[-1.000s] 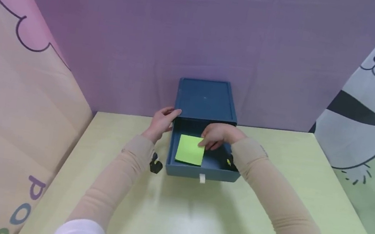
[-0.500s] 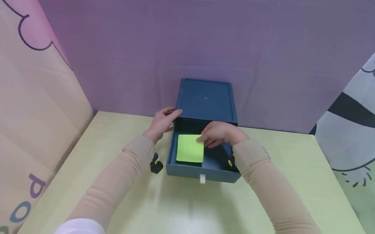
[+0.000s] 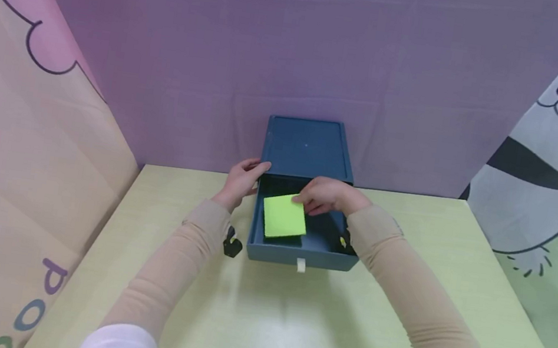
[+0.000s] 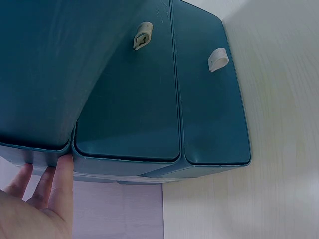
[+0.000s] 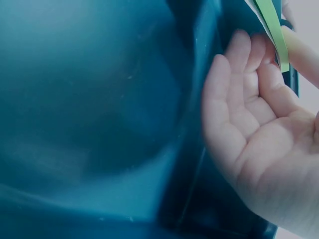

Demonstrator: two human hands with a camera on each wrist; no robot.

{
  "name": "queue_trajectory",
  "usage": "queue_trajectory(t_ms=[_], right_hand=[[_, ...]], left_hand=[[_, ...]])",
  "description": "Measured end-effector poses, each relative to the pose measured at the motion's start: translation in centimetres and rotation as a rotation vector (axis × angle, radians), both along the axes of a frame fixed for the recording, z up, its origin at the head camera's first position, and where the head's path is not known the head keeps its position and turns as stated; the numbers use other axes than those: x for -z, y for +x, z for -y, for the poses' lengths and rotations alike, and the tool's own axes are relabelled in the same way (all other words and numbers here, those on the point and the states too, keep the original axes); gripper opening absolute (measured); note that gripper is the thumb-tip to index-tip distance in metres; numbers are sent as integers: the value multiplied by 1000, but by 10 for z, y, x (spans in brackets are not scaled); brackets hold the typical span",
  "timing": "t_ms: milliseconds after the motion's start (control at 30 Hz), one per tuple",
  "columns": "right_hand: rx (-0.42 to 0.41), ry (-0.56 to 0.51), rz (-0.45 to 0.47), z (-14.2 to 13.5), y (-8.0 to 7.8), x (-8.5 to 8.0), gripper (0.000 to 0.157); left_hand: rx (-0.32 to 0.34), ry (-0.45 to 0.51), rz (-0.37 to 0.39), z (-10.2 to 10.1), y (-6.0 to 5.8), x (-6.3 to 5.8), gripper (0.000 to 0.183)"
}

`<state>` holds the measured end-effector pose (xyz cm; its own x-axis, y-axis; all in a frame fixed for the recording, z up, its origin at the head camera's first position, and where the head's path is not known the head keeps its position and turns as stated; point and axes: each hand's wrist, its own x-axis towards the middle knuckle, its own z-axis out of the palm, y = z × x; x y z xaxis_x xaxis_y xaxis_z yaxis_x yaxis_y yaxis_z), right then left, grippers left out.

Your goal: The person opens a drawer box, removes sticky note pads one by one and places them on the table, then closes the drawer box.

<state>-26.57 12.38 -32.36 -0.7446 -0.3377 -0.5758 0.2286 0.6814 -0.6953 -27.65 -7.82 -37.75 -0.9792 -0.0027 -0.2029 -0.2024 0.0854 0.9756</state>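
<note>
A yellow-green sticky note pad [image 3: 285,216] is tilted over the pulled-out blue drawer [image 3: 320,260]. My right hand [image 3: 326,195] pinches its upper right corner. In the right wrist view the pad [image 5: 274,32] shows edge-on between the thumb and the fingers of the right hand [image 5: 264,109], with the other fingers lightly bent. My left hand [image 3: 240,180] rests against the left side of the blue drawer cabinet [image 3: 308,147], near its front corner. Seen from the left wrist, straight fingers [image 4: 61,191] press on the cabinet's side wall, just by the pulled-out drawer.
Lower drawers with pale pull tabs [image 4: 218,59] are closed beneath the pulled-out one. A white tab [image 3: 301,265] hangs from that drawer's front. The cabinet stands at the back of a pale wooden table [image 3: 268,327], against a purple backdrop [image 3: 296,51]. Printed cloth flanks both sides.
The note pad has lifted at its upper right corner and turned counterclockwise. My right hand has risen slightly toward the cabinet with it. The left hand stays in place.
</note>
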Motion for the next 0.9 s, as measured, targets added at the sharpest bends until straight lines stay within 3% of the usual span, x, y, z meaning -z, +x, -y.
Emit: queue_trajectory(t_ms=[367, 900], right_hand=[[-20, 4, -64, 3, 2, -11, 31], [72, -30, -56, -5, 2, -32, 36]], left_hand=[[2, -3, 4, 2, -2, 3, 62], [19, 6, -5, 1, -2, 2, 62]])
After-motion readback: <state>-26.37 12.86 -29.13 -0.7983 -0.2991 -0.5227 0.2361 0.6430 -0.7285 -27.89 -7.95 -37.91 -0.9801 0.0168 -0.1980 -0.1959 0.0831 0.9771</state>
